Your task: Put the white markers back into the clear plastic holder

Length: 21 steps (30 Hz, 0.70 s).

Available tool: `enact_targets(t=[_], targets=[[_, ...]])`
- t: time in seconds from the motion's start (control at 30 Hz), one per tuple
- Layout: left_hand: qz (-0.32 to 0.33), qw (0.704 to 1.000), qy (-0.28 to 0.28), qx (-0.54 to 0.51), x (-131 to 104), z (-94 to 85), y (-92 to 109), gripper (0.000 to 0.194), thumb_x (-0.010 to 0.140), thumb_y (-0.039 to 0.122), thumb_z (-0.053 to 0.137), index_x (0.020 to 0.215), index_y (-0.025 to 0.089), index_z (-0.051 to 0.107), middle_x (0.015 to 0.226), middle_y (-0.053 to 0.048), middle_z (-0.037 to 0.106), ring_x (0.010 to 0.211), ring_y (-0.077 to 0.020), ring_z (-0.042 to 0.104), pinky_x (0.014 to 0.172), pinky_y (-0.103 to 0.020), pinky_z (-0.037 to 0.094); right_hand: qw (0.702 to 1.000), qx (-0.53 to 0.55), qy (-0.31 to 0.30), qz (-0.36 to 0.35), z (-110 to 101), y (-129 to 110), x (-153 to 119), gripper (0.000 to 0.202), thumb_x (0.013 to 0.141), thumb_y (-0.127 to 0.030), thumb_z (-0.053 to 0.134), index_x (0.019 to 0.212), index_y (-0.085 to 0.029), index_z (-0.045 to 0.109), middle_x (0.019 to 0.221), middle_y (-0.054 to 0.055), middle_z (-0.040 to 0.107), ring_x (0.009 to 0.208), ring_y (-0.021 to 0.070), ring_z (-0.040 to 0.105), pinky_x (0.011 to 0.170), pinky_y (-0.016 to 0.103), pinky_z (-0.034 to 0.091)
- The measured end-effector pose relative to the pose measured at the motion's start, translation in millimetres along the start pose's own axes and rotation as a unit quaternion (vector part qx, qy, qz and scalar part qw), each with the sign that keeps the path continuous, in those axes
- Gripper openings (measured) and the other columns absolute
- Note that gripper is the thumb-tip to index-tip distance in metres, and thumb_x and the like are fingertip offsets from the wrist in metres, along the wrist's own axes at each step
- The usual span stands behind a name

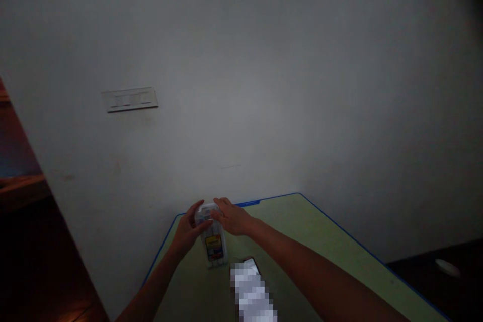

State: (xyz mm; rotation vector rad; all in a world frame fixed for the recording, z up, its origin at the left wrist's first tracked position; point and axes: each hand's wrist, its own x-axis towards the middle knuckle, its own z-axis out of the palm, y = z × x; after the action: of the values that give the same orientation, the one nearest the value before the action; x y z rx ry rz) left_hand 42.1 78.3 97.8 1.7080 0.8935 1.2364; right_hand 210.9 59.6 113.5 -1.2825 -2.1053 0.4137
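Note:
A clear plastic case (215,247) with a yellow and dark label stands upright on the green table; long pale pieces show dimly inside, too blurred to name. Around the upper left of the case curls my left hand (188,229), its thumb across the front and fingers on the far side. My right hand (233,217) grips the upper right, fingers at the pale top. Both hands partly hide the upper end of the case. Nearer to me lies a phone (250,263), mostly covered by a pixelated patch.
The green table (290,226) has a blue edge and stands against a grey wall (264,85). A switch plate (130,99) sits on the wall at left. A dark opening lies at far left, and a white object (447,267) on the dark floor at right.

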Motion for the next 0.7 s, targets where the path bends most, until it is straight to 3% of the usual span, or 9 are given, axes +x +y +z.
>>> enact_targets(t=[0.1, 0.2, 0.33, 0.43, 0.53, 0.7], targets=[[-0.027, 0.998, 0.014, -0.048, -6.8, 5.3, -21.1, 0.060, 0.061, 0.033, 0.067, 0.113, 0.017, 0.042, 0.104, -0.006, 0.061, 0.093, -0.0225, 0.059, 0.077, -0.032, 0.049, 1.000, 0.003, 0.003, 0.001, 1.8, 0.0, 1.0, 0.060, 0.084, -0.051, 0.029, 0.131, -0.013, 0.030, 0.133, 0.016, 0.033, 0.118, 0.0284, 0.037, 0.094, 0.044, 0.032], [-0.070, 0.995, -0.035, -0.054, -15.8, 13.4, -49.2, 0.055, 0.045, 0.025, 0.078, 0.092, 0.014, 0.051, 0.082, -0.005, 0.066, 0.075, -0.0224, 0.063, 0.066, -0.032, 0.052, 0.999, 0.033, 0.009, 0.004, 4.0, 2.3, 2.1, 0.062, 0.083, -0.052, 0.031, 0.132, -0.015, 0.030, 0.133, 0.014, 0.034, 0.117, 0.0289, 0.038, 0.095, 0.043, 0.031], [-0.073, 0.995, -0.003, -0.066, -20.9, 18.9, -74.1, 0.050, 0.052, 0.032, 0.074, 0.091, 0.017, 0.046, 0.077, -0.002, 0.064, 0.067, -0.0204, 0.063, 0.057, -0.031, 0.054, 0.993, 0.109, 0.027, 0.026, 1.7, 16.3, -9.5, 0.069, 0.081, -0.051, 0.036, 0.136, -0.012, 0.018, 0.135, 0.016, 0.031, 0.120, 0.0243, 0.034, 0.098, 0.040, 0.027], [-0.060, 0.995, 0.062, -0.044, -19.1, 11.7, -78.6, 0.052, 0.057, 0.033, 0.072, 0.098, 0.020, 0.043, 0.090, -0.004, 0.062, 0.077, -0.0211, 0.063, 0.063, -0.032, 0.054, 0.981, 0.158, 0.084, 0.079, -1.0, 41.4, -37.4, 0.068, 0.081, -0.045, 0.038, 0.137, -0.014, 0.015, 0.130, 0.016, 0.038, 0.104, 0.0202, 0.049, 0.091, 0.037, 0.035], [-0.053, 0.992, 0.113, -0.026, -17.6, -1.3, -79.0, 0.057, 0.059, 0.033, 0.071, 0.105, 0.021, 0.039, 0.101, -0.008, 0.058, 0.085, -0.0224, 0.062, 0.068, -0.035, 0.053, 0.964, 0.167, 0.134, 0.159, 3.6, 78.9, -75.8, 0.063, 0.076, -0.039, 0.044, 0.132, -0.017, 0.026, 0.121, 0.013, 0.045, 0.088, 0.0179, 0.056, 0.078, 0.034, 0.044], [-0.081, 0.991, 0.065, -0.079, -20.2, -14.0, -78.1, 0.060, 0.049, 0.023, 0.077, 0.099, 0.017, 0.045, 0.100, -0.012, 0.061, 0.088, -0.0264, 0.062, 0.076, -0.039, 0.051, 0.941, 0.120, 0.218, 0.230, 26.9, 139.0, -127.4, 0.046, 0.071, -0.033, 0.045, 0.112, -0.014, 0.050, 0.107, 0.013, 0.056, 0.090, 0.0208, 0.056, 0.080, 0.033, 0.045]])
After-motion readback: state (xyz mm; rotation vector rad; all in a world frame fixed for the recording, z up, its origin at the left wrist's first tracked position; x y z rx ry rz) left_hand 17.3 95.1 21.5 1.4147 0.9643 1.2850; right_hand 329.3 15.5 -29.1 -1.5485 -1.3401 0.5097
